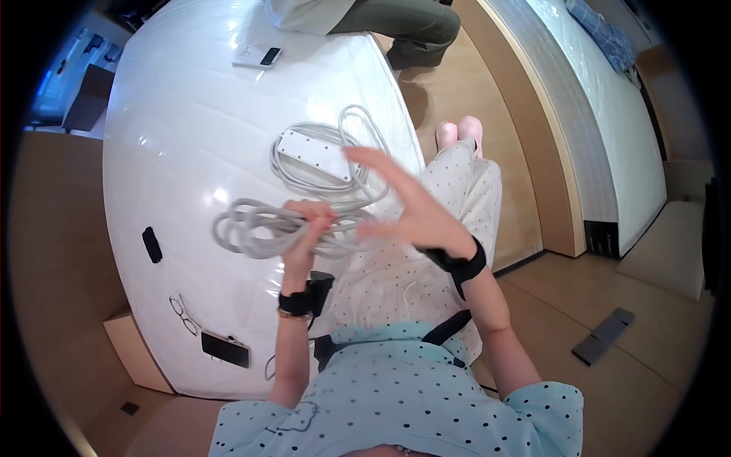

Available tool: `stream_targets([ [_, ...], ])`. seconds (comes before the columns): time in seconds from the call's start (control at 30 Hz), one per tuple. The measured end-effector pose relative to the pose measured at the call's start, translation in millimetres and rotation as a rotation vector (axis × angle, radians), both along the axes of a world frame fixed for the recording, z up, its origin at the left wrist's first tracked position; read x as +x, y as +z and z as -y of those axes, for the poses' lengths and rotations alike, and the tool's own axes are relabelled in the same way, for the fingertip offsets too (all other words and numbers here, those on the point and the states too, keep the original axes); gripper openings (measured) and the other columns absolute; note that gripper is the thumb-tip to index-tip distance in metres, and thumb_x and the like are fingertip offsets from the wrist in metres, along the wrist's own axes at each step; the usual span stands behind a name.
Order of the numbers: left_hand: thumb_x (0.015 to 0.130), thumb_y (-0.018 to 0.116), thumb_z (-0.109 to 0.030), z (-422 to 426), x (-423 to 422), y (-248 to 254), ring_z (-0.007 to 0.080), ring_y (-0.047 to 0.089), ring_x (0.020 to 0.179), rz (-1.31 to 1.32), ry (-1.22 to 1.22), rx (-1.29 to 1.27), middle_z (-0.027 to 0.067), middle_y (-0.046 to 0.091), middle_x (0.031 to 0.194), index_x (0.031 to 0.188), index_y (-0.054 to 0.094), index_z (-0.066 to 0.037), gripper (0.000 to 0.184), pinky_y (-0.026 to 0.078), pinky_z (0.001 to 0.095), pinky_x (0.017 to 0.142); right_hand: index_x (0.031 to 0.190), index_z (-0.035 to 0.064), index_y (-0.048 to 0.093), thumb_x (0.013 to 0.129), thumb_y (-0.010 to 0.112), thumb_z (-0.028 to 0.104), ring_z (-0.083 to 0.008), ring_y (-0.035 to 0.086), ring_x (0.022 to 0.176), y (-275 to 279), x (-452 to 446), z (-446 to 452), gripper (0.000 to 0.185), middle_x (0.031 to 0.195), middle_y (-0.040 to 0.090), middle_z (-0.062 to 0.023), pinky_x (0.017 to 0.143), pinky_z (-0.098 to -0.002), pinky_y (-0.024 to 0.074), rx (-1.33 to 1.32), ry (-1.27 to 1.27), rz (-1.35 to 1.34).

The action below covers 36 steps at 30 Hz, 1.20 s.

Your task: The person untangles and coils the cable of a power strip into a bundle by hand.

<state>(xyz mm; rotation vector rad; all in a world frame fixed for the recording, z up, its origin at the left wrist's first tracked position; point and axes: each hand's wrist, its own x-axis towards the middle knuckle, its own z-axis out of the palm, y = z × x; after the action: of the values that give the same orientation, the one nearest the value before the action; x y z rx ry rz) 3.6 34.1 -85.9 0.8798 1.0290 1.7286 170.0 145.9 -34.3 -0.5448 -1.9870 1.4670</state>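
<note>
My left hand [308, 221] is closed around a bundle of looped grey cable [247, 228], held above my lap and the edge of the bed. To its right, my right hand [415, 209] is slightly blurred, with thumb and fingers spread wide. Its lower fingertips are close to the right end of the bundle; whether they touch it I cannot tell. Just beyond both hands, a white power strip [314, 154] lies on the mattress. More grey cable is coiled around and under the strip, and one loop rises beside its right end.
The plastic-covered mattress [175, 145] holds a black phone [225, 349], glasses [183, 314], a small black object [152, 244] and a white box-like item [247, 56]. Another person's leg [396, 27] is at the far edge. A second mattress [601, 114] stands right.
</note>
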Motion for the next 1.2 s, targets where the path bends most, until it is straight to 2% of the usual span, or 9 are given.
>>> stream_targets([
  [0.07, 0.082, 0.058, -0.013, 7, -23, -2, 0.0191, 0.049, 0.082, 0.040, 0.027, 0.020, 0.0068, 0.049, 0.072, 0.083, 0.042, -0.007, 0.016, 0.036, 0.0403, 0.093, 0.131, -0.0055, 0.034, 0.072, 0.071, 0.047, -0.0317, 0.042, 0.121, -24, 9, -27, 0.087, 0.128, 0.044, -0.0223, 0.104, -0.0387, 0.0290, -0.306, -0.146, 0.168],
  [0.27, 0.080, 0.058, -0.007, 10, -20, -8, 0.0229, 0.054, 0.077, 0.076, 0.003, 0.013, 0.0097, 0.054, 0.073, 0.085, 0.047, -0.003, 0.013, 0.039, 0.0406, 0.089, 0.127, -0.0202, 0.026, 0.064, 0.073, 0.057, -0.0412, 0.039, 0.122, -111, -38, -49, 0.110, 0.124, 0.038, -0.0388, 0.101, -0.0418, 0.0330, -0.104, -0.396, 0.699],
  [0.4, 0.081, 0.059, -0.011, 10, 3, 1, 0.0225, 0.054, 0.079, -0.006, -0.020, -0.091, 0.0079, 0.051, 0.073, 0.086, 0.047, -0.004, 0.015, 0.038, 0.0410, 0.088, 0.127, -0.0187, 0.027, 0.055, 0.082, 0.043, -0.0397, 0.048, 0.108, -117, -60, -33, 0.109, 0.111, 0.046, -0.0331, 0.092, -0.0379, 0.0419, 0.039, -0.416, 1.006],
  [0.6, 0.081, 0.061, -0.012, 13, -1, 1, 0.0248, 0.059, 0.084, -0.016, -0.044, -0.298, 0.0085, 0.054, 0.073, 0.089, 0.050, -0.002, 0.017, 0.045, 0.0354, 0.080, 0.123, -0.0072, 0.043, 0.060, 0.073, 0.017, -0.0280, 0.058, 0.090, -165, -18, -55, 0.073, 0.099, 0.056, -0.0172, 0.081, -0.0337, 0.0466, -0.087, -0.574, 0.611],
  [0.63, 0.081, 0.061, -0.012, 10, -3, 2, 0.0250, 0.059, 0.086, 0.003, -0.053, -0.312, 0.0083, 0.054, 0.073, 0.090, 0.050, -0.002, 0.017, 0.046, 0.0350, 0.079, 0.115, -0.0055, 0.049, 0.066, 0.060, -0.001, -0.0224, 0.058, 0.080, -151, -12, -54, 0.051, 0.088, 0.055, -0.0121, 0.074, -0.0296, 0.0472, -0.285, -0.554, 0.279],
  [0.73, 0.083, 0.059, -0.014, 4, -5, 5, 0.0244, 0.060, 0.089, 0.172, -0.084, -0.355, 0.0088, 0.056, 0.074, 0.091, 0.051, -0.001, 0.018, 0.047, 0.0367, 0.080, 0.122, -0.0059, 0.048, 0.067, 0.049, -0.012, -0.0202, 0.061, 0.085, -107, 0, -38, 0.055, 0.090, 0.058, -0.0104, 0.080, -0.0288, 0.0482, -0.468, -0.372, -0.185],
  [0.87, 0.084, 0.057, -0.016, -4, -8, 2, 0.0241, 0.060, 0.093, 0.189, -0.094, -0.375, 0.0134, 0.059, 0.089, 0.100, 0.052, 0.000, 0.023, 0.047, 0.0393, 0.086, 0.123, -0.0027, 0.050, 0.068, 0.042, -0.016, -0.0218, 0.059, 0.101, -57, 0, -6, 0.058, 0.106, 0.061, -0.0131, 0.093, -0.0311, 0.0432, -0.356, -0.179, -0.219],
  [0.97, 0.084, 0.057, -0.015, -7, -3, 4, 0.0232, 0.058, 0.101, 0.208, -0.014, -0.284, 0.0160, 0.058, 0.106, 0.107, 0.051, 0.001, 0.029, 0.045, 0.0387, 0.092, 0.123, 0.0003, 0.052, 0.065, 0.041, -0.016, -0.0253, 0.058, 0.105, -50, -2, 11, 0.060, 0.114, 0.059, -0.0144, 0.094, -0.0313, 0.0421, 0.011, -0.023, -0.099],
  [1.2, 0.081, 0.059, -0.006, -9, 10, 22, 0.0216, 0.053, 0.109, 0.313, 0.039, -0.167, 0.0192, 0.050, 0.125, 0.113, 0.049, 0.002, 0.034, 0.040, 0.0347, 0.097, 0.120, 0.0017, 0.053, 0.067, 0.043, -0.016, -0.0321, 0.057, 0.103, -37, -12, 30, 0.057, 0.113, 0.058, -0.0168, 0.087, -0.0344, 0.0457, 0.106, -0.075, -0.013],
])
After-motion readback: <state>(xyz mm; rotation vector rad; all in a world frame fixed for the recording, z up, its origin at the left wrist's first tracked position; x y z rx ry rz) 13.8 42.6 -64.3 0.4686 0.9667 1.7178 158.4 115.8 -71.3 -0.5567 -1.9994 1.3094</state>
